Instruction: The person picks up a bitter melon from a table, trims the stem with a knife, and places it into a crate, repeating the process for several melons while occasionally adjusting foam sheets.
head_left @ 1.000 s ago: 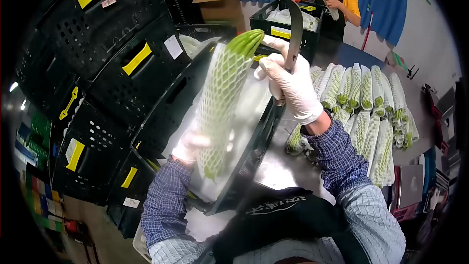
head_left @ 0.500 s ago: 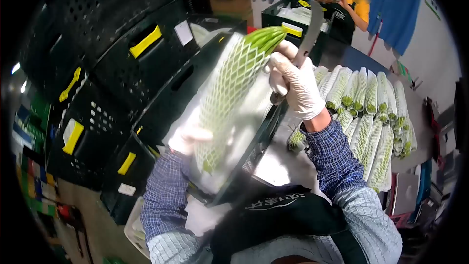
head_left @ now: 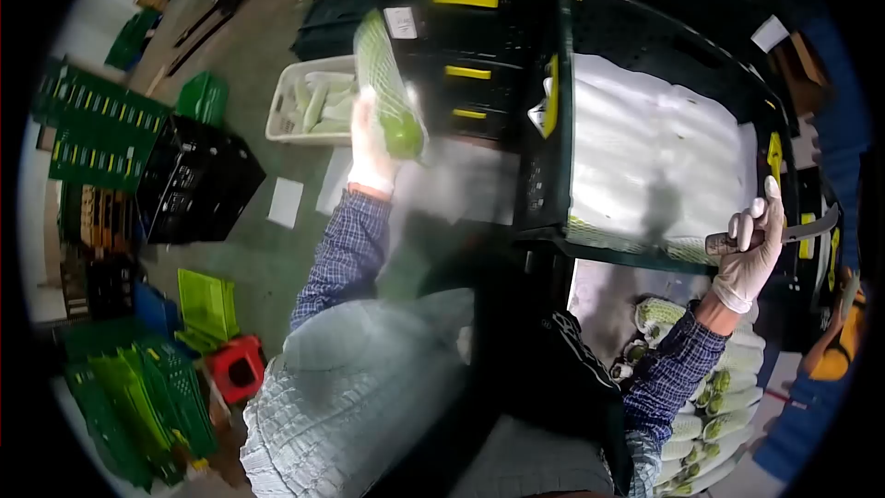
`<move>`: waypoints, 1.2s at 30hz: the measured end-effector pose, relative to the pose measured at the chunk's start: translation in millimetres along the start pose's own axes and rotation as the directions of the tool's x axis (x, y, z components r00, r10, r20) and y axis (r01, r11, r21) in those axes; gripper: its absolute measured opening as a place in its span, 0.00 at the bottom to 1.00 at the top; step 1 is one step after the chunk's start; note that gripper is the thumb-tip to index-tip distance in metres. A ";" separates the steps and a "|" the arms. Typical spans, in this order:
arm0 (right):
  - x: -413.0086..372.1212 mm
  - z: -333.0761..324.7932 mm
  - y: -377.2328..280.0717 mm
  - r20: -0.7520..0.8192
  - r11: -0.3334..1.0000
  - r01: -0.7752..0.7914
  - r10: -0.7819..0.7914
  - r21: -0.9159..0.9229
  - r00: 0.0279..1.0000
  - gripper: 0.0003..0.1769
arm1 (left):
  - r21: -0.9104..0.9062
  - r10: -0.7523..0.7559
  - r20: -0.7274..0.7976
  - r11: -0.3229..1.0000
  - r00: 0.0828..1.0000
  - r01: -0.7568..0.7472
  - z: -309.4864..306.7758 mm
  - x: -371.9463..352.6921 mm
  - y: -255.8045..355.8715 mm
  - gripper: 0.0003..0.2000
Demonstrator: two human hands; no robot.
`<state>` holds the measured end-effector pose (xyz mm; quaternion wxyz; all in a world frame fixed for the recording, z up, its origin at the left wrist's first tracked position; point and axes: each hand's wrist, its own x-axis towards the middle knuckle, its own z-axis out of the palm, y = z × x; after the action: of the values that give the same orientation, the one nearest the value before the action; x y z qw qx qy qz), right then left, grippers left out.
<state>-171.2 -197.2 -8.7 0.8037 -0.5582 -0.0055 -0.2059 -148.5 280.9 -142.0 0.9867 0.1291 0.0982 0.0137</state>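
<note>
One netted gourd (head_left: pixel 385 78), I see, has swung clear of the crate (head_left: pixel 544 194), before the basket's (head_left: pixel 309 138) right edge; left hand (head_left: pixel 373 148) clasps it between thumb and fingers, right hand's (head_left: pixel 751 249) fingers curl round a knife (head_left: pixel 817 224).

Held with the gloved left hand (head_left: pixel 370 148) a netted vegetable (head_left: pixel 402 135), pale green, in the upper part of the frame, left of the middle. Had just left of it a white basket (head_left: pixel 304 139) with similar vegetables (head_left: pixel 318 103) inside. Held with the gloved right hand (head_left: pixel 751 254) a curved knife (head_left: pixel 813 227), at the right of the frame, pointing towards the right edge. Had beside this hand a dark crate (head_left: pixel 544 203), upper right, with white wrapping (head_left: pixel 645 129) inside. Showed in the lower right a pile of netted vegetables (head_left: pixel 737 401). Showed also green crates (head_left: pixel 166 397) and a red container (head_left: pixel 226 369) at lower left, and a person in yellow (head_left: pixel 832 361) near the right edge.
</note>
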 end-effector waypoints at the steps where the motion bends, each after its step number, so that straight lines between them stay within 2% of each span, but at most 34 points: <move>1: -0.2 1.2 0.1 -0.003 1.000 -0.006 0.006 -0.009 1.000 0.21 | 0.153 0.085 -0.196 0.987 0.977 -0.056 -35.8 -6.8 6.2 0.22; 2: 1.3 3.7 5.0 -0.007 0.999 -0.017 0.018 0.029 1.000 0.21 | 0.173 0.058 -0.281 0.985 0.958 -0.008 -76.1 -15.5 9.4 0.20; 3: 0.3 5.6 1.2 -0.017 0.997 -0.082 0.082 -0.009 0.996 0.21 | 0.189 0.026 -0.365 0.981 0.931 0.047 -102.8 -20.8 9.9 0.19; 6: 5.9 -5.6 6.2 0.009 0.996 -0.076 0.076 -0.036 0.997 0.21 | 0.250 0.167 -0.593 0.968 0.787 -0.017 -119.4 -19.0 14.4 0.18; 7: 5.0 -7.3 7.3 -0.007 0.995 -0.090 0.090 -0.040 0.996 0.21 | 0.191 0.136 -0.483 0.980 0.865 -0.048 -175.8 3.3 41.9 0.19; 8: 6.6 -9.1 8.0 0.000 0.995 -0.092 0.092 -0.040 0.996 0.21 | 0.266 0.237 -0.389 0.954 0.890 -0.137 -188.5 23.2 66.4 0.21; 9: 5.7 -11.2 7.9 0.000 0.995 -0.089 0.089 -0.040 0.996 0.21 | 0.380 0.361 -0.315 0.896 0.878 -0.232 -213.7 53.5 100.9 0.23; 10: 2.6 -7.9 7.3 -0.060 0.990 -0.109 0.104 -0.085 0.993 0.22 | 0.355 0.372 -0.328 0.900 0.868 -0.251 -191.0 67.6 124.0 0.27; 12: -8.5 10.9 6.4 -0.166 0.972 -0.097 0.061 -0.213 0.984 0.24 | 0.511 0.434 -0.431 0.840 0.791 -0.183 -112.4 65.6 155.6 0.38; 13: -7.4 8.4 4.6 -0.180 0.986 -0.092 0.066 -0.138 0.981 0.23 | 0.662 0.468 -0.346 0.736 0.813 -0.141 -102.1 86.0 170.8 0.36; 14: -5.8 5.7 2.9 -0.194 0.995 -0.085 0.071 -0.061 0.978 0.23 | 0.976 0.562 0.009 0.175 0.827 -0.129 -98.5 100.9 178.0 0.34; 15: -3.2 -7.7 2.5 -0.171 0.995 -0.078 0.086 0.057 0.982 0.22 | 0.989 0.542 0.121 0.002 0.831 -0.146 -78.8 115.8 175.2 0.33; 16: -1.8 -20.5 3.4 -0.165 0.999 -0.039 0.044 0.035 0.985 0.22 | 0.975 0.524 0.131 0.084 0.842 -0.204 -55.6 129.8 162.1 0.31; 17: -4.4 -21.0 -0.1 -0.212 0.998 -0.020 0.032 0.061 0.977 0.20 | 0.525 0.266 -0.308 0.848 0.914 -0.070 -21.8 152.2 148.7 0.26; 19: -7.6 -13.5 -9.5 -0.202 0.998 0.011 0.003 0.067 0.979 0.19 | 0.761 0.230 0.027 0.626 0.973 -0.170 40.8 141.7 94.2 0.18; 21: -5.4 -29.1 -10.5 -0.197 0.985 0.033 0.001 0.167 0.980 0.18 | 0.873 0.107 0.307 0.363 0.946 -0.325 114.3 121.7 26.1 0.16; 23: -5.3 -37.7 -11.0 -0.208 0.976 0.041 0.004 0.212 0.978 0.17 | 0.857 -0.082 0.505 0.168 0.859 -0.487 174.1 93.7 -37.9 0.15; 24: -5.5 -40.8 -10.2 -0.220 0.964 0.043 0.017 0.263 0.975 0.17 | 0.837 -0.249 0.547 0.147 0.799 -0.527 195.3 83.3 -65.9 0.16; 25: -6.2 -46.8 -7.9 -0.159 0.950 0.071 -0.022 0.305 0.987 0.18 | 0.809 -0.408 0.571 0.132 0.712 -0.573 212.1 75.7 -93.2 0.16; 27: -7.3 -52.2 -7.3 -0.117 0.930 0.076 -0.036 0.360 0.993 0.18 | 0.745 -0.704 0.493 0.039 0.511 -0.666 239.7 67.5 -147.0 0.20; 28: -8.8 -49.6 -9.9 -0.154 0.941 0.078 -0.028 0.328 0.988 0.17 | 0.673 -0.808 0.451 0.029 0.379 -0.739 243.4 78.1 -176.0 0.23; 29: -10.0 -45.3 -11.3 -0.197 0.952 0.078 -0.018 0.297 0.980 0.16 | 0.593 -0.892 0.381 0.035 0.243 -0.804 236.5 91.3 -207.1 0.26; 31: -10.4 -43.9 -9.8 -0.220 0.949 0.054 0.016 0.312 0.975 0.16 | 0.351 -0.965 0.249 0.011 0.082 -0.936 217.6 109.8 -263.4 0.30; 32: -10.5 -38.7 -12.6 -0.254 0.953 0.039 0.040 0.299 0.966 0.16 | 0.274 -0.988 0.115 -0.073 0.108 -0.959 212.6 110.0 -285.6 0.38; 33: -10.4 -22.6 -19.6 -0.429 0.948 -0.022 0.163 0.317 0.888 0.14 | 0.173 -0.991 -0.024 -0.134 0.132 -0.976 207.4 110.3 -308.1 0.47; 34: -14.2 -36.1 -10.7 -0.304 0.987 -0.043 0.088 0.152 0.949 0.15 | 0.062 -0.975 -0.160 -0.164 0.153 -0.984 202.4 110.5 -331.0 0.55; 35: -12.8 -33.5 -12.7 -0.351 0.996 -0.059 0.081 0.072 0.933 0.15 | 0.055 -0.967 -0.147 -0.218 0.208 -0.974 182.1 119.8 -350.8 0.58; 36: -11.4 -29.4 -1.0 -0.445 0.994 -0.018 0.065 0.109 0.893 0.16 | -0.126 -0.957 -0.086 -0.266 0.278 -0.956 162.8 124.1 -363.1 0.62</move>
<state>-188.4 -220.3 -21.6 0.8151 -0.4540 0.1810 -0.3112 5.9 -104.5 -104.8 0.1192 -0.7837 0.5900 0.1532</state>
